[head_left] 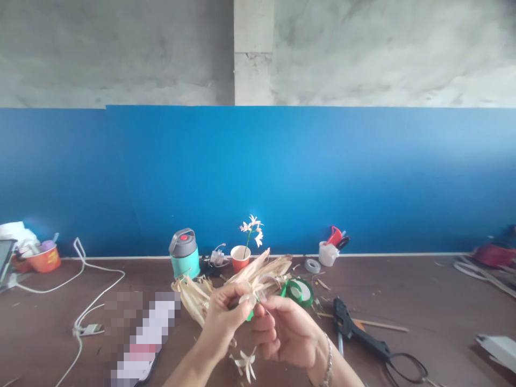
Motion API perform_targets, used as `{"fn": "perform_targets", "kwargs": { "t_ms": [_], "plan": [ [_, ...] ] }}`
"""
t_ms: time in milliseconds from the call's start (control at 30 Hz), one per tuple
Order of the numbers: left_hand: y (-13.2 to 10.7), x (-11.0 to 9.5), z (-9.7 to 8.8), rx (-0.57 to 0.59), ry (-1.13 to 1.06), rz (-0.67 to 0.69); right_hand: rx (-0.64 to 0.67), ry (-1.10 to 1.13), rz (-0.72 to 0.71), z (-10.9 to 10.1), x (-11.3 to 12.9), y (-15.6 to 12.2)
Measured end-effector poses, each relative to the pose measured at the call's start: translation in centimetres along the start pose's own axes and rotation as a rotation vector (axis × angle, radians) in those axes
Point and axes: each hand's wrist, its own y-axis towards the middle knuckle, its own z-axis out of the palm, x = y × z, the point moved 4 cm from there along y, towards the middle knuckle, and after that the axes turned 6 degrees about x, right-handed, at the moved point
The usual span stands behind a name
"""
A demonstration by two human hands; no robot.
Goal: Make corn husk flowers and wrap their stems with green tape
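Flower [250, 296] with cream petals sits at the lower centre of the frame, pinched by the left hand [223, 314]; the right hand [288, 328] pinches its base. Loose white blossom [246, 366] lies below.

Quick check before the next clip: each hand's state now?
Left hand: closed, pinching a pale flower.
Right hand: curled beside that flower; exactly what it grips cannot be told.
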Motion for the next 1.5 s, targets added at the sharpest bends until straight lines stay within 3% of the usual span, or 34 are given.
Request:
{"fn": "perform_targets", "kwargs": {
  "t_ms": [233,333,400,467,533,600,800,900,1067,1300,1500],
  "plan": [
    [-0.3,-0.1,-0.2,-0.052,0.003,0.008,-0.04,0.002,-0.042,0.6,0.0,-0.2],
    [-0.2,0.4,-0.3,-0.025,0.003,-0.041,-0.178,-0.064,-0.127,0.2,0.1,-0.2],
    [0.1,0.8,-0.3,-0.021,-0.04,-0.067,-0.329,-0.174,-0.259,-0.3,0.5,-0.2],
    [0.3,1.2,-0.2,-0.057,-0.057,-0.071,-0.47,-0.362,-0.427,-0.6,1.1,-0.3],
    [0.5,1.7,-0.3,-0.164,-0.041,-0.066,-0.573,-0.593,-0.559,-0.6,1.7,-0.4],
    [0.4,2.1,-0.2,-0.287,-0.051,-0.082,-0.666,-0.848,-0.634,-0.6,2.0,-0.5],
    [-0.4,2.4,1.1,-0.385,-0.258,-0.238,-0.94,-1.715,-0.843,0.8,2.1,-1.2],
    [-0.7,1.8,1.5,-0.43,-0.322,-0.285,-0.957,-1.985,-0.949,1.7,1.6,-1.1],
    [-0.8,1.6,1.6,-0.414,-0.328,-0.278,-0.926,-2.235,-0.913,2.3,1.1,-0.8],
    [-0.9,1.3,1.8,-0.394,-0.288,-0.26,-0.891,-2.305,-0.888,1.9,0.7,-0.5],
    [-0.7,1.6,1.4,-0.35,-0.32,-0.261,-0.882,-2.213,-0.909,1.7,0.7,-0.5]
  ]
}}
